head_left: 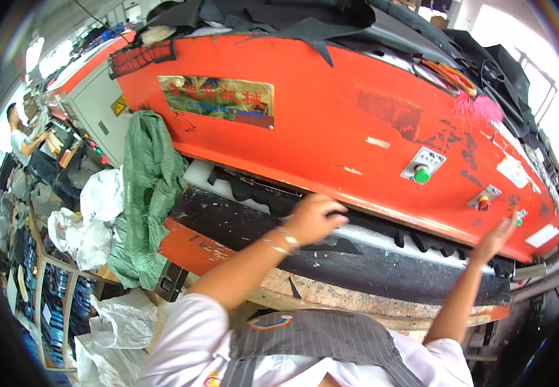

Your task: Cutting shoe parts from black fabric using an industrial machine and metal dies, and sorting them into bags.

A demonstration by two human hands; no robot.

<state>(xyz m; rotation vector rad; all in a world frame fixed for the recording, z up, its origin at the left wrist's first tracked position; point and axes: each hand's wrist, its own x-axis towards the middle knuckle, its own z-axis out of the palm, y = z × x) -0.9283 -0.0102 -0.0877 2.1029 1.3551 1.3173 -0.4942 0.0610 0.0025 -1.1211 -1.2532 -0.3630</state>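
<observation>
Black scalloped material [247,189]: lies in the slot of the orange press [331,135], on a white slab [199,174] at the far edge of the black bed [228,222]
Long axis: runs left to right with the slot, slanting down to the right in my head feed; its wavy edge points toward me
Left hand [313,220]: over the middle of the slot, half open, fingers loosely curled and thumb apart; I see nothing in its grasp and cannot tell whether it touches the material
Right hand [495,238]: raised at the press's right end, fingers stretched, beside a green button [519,222]; I see nothing held, contact I cannot judge
In the way: my left hand covers part of the material, and the press overhangs its far side
Near edge of the bed: a wooden ledge [369,303], one dark scrap [294,288] on its left half
Left end: one green sack [147,193] beside the press
Count: two green buttons, one red button [484,204], one gold plate [215,100], at least three white bags [102,193], one other person [24,142] far left
</observation>
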